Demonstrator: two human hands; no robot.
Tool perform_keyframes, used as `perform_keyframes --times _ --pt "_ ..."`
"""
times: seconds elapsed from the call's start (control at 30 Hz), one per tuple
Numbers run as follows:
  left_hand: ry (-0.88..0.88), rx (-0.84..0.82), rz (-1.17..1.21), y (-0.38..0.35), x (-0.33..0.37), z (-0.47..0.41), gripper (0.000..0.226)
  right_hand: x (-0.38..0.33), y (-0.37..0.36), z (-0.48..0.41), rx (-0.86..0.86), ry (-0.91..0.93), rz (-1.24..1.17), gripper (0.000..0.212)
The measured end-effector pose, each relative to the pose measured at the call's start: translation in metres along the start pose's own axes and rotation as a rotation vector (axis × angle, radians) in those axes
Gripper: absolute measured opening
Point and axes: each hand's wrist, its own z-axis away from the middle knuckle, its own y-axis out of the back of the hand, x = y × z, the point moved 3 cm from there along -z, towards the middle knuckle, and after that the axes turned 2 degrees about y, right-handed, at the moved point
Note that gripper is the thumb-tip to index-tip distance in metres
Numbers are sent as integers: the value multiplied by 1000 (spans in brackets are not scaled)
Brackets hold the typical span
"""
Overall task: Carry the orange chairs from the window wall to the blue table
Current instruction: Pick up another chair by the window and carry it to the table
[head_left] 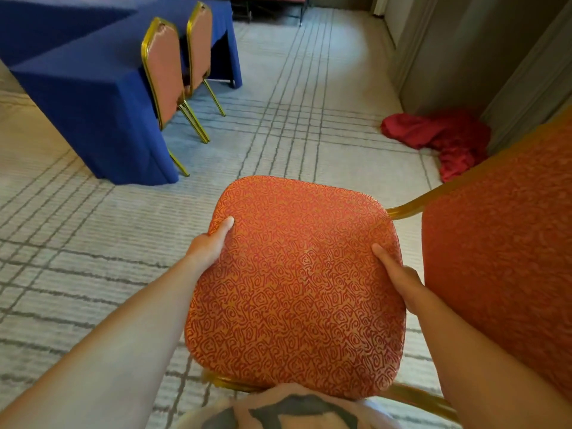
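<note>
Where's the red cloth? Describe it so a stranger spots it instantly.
Follow the grey wall on the right down to the carpet. The red cloth lies crumpled at its foot; unlike the patterned orange chair nearby, it is plain and limp.

The left hand [210,243] and right hand [399,277] grip a chair [294,289] by the seat's 2 side edges, thumbs on top. 2 more chairs [164,72] stand against the blue worktop [77,82]. A red cloth [445,137] lies on the carpet [294,119].

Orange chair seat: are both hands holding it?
Yes: the left hand grips the orange chair seat at its left edge, the right hand at its right, thumbs on top.
</note>
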Motion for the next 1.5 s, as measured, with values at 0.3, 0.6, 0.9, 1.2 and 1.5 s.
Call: perform_keyframes --times 0.3,0.6,0.9,1.2,1.5 --pt "6 20 44 -17 139 -129 92 -134 -12 -159 -61 -33 22 150" --pt "-1 5 -4 -24 266 -300 78 -250 -68 -306 -54 -56 -25 114" --pt "-168 6 -6 -6 448 -455 81 -429 -100 -446 70 46 -48 94" --pt "-110 -1 -6 -55 571 -611 86 -554 -105 -623 84 41 9 91" --pt "-26 44 112 -63 685 -738 65 -688 -129 -786 -50 19 46 137"
